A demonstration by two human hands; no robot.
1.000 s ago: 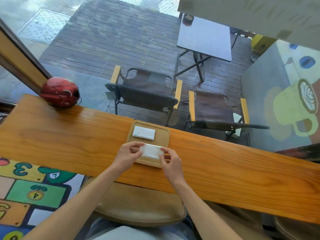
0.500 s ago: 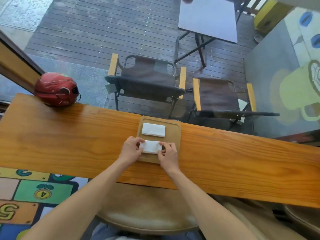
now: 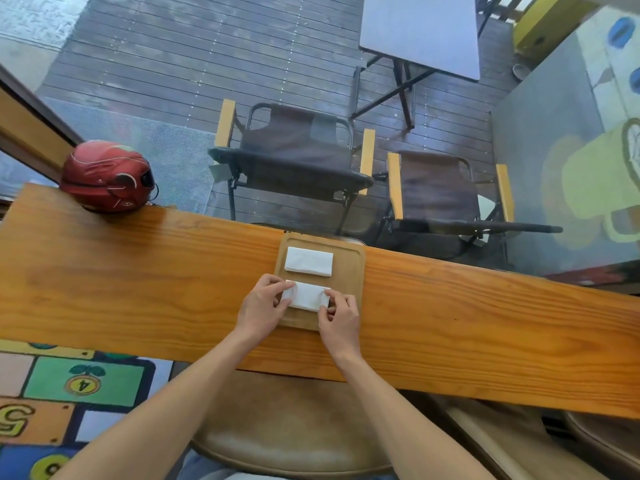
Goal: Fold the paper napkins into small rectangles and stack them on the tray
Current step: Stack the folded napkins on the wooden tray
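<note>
My left hand (image 3: 260,306) and right hand (image 3: 337,315) pinch the folded napkin (image 3: 306,296) on the tray's (image 3: 349,271) near half; I should square its edges before stacking.

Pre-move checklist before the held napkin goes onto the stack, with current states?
1. Left hand pinches the near napkin at its left end: ok.
2. Right hand pinches its right end: ok.
3. Near napkin folded to a small rectangle: ok.
4. Far napkin lies flat on the tray, top free: ok.
5. Near napkin stacked on the far one: not ok, they lie apart.
6. Edges of the fold aligned: cannot tell.
</note>
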